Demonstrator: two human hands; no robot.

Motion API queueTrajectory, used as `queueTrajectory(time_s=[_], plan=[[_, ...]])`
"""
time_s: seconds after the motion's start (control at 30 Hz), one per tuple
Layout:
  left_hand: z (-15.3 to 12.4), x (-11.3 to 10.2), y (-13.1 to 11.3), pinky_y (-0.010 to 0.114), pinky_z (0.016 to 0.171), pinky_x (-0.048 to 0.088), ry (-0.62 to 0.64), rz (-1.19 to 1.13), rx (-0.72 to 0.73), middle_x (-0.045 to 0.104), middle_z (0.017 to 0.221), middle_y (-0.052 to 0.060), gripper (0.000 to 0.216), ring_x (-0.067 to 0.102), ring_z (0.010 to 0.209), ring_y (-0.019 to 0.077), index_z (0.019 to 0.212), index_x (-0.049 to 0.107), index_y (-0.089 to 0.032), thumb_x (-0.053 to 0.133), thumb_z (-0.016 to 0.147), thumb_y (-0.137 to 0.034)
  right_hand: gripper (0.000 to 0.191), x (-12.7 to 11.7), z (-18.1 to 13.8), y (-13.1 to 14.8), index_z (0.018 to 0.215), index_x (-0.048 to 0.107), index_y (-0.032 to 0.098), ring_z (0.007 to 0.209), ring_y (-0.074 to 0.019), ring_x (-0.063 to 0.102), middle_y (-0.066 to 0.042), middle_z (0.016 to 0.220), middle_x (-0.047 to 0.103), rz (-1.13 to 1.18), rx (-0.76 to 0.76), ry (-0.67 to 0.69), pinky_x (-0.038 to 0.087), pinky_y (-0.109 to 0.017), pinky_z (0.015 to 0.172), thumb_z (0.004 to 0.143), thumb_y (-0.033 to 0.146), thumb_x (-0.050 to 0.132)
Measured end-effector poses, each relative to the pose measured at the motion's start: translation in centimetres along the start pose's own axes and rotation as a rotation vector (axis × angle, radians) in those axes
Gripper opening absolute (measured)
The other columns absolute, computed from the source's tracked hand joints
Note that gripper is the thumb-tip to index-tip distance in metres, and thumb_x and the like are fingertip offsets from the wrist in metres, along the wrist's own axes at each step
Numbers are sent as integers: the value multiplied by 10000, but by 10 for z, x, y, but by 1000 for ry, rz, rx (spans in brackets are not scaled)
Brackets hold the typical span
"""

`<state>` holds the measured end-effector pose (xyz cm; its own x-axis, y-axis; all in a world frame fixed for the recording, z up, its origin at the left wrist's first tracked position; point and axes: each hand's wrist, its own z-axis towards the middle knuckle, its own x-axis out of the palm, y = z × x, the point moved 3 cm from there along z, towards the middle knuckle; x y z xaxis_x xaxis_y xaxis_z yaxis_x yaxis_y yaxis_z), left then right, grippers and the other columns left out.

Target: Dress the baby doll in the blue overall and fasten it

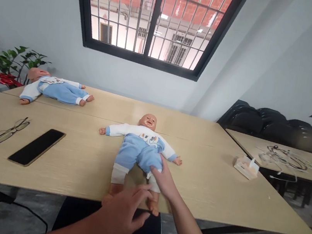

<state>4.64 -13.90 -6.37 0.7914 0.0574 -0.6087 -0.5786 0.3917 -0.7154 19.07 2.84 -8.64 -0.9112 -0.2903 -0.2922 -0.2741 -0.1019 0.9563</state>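
Lying face-up on table (200, 190): doll (136, 149), feet (153, 206) at front edge. Right hand (166, 179) on blue trouser leg (148, 160); cannot tell whether fingers clamp cloth. Left hand (121, 211) blurred, near feet, thumb and fingers apart. Left of doll: phone (37, 147), glasses (7, 134). Beyond them, second doll (60, 90) near plant (9, 58). Right of doll: tissue box (245, 168).

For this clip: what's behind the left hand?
Behind the left hand lies the near doll, with part of one foot showing, on the table. The hand covers the rest of that foot and some of the table's edge.
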Motion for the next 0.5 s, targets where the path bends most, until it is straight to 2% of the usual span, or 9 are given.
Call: queueTrajectory(time_s=[0.07,0.1,0.17,0.23,0.3,0.37,0.43,0.5], plan=[[19,-25,13,388,1015,550,-18,1,16,698,1305,61,355,680,1166,236,1307,595,-284,528,962,-239,781,-13,-1,-3,1546,432,207,1428,-324,487,-125,1550,519,-21,-23,30,339,-503,1222,829,373,691],[32,-41,28,377,960,564,-96,-3,-30,728,1201,57,309,700,1082,230,1252,624,-273,503,968,-245,774,-19,-1,-4,1554,422,216,1423,-324,492,-123,1548,522,-38,-38,55,351,-505,1214,847,391,684],[60,-70,70,394,927,557,-227,7,-142,728,1143,72,267,695,1026,241,1176,647,-232,490,961,-258,754,-27,1,-5,1564,412,226,1434,-333,476,-129,1556,509,-130,-59,102,353,-523,1209,887,454,654],[89,-91,117,416,925,539,-306,-28,-253,716,1119,98,251,680,1007,256,1128,649,-198,498,940,-268,727,-33,5,-1,1568,414,216,1471,-359,412,-157,1579,460,-323,-68,72,316,-575,1214,935,542,565],[113,-100,154,438,953,506,-286,-47,-263,708,1102,111,240,658,1019,278,1087,660,-187,580,897,-310,698,-31,13,12,1573,408,210,1503,-383,337,-184,1595,402,-565,-129,-50,257,-629,1217,980,574,457],[130,-101,178,420,922,496,-240,-78,-244,712,969,79,173,649,930,268,948,679,-204,652,851,-345,640,-18,25,34,1569,412,232,1500,-376,326,-182,1591,391,-755,-267,-114,248,-628,1209,1012,547,417],[140,-96,190,396,894,488,-222,-123,-231,691,860,49,166,628,862,250,831,661,-217,669,842,-383,563,5,43,58,1528,464,254,1468,-345,372,-163,1570,431,-875,-421,-30,286,-565,1195,1029,514,440],[144,-91,197,383,891,479,-249,-187,-237,679,858,43,221,612,864,239,845,641,-215,616,885,-431,487,30,66,78,1427,561,240,1410,-329,440,-155,1501,518,-979,-495,95,324,-509,1165,1026,506,479]])
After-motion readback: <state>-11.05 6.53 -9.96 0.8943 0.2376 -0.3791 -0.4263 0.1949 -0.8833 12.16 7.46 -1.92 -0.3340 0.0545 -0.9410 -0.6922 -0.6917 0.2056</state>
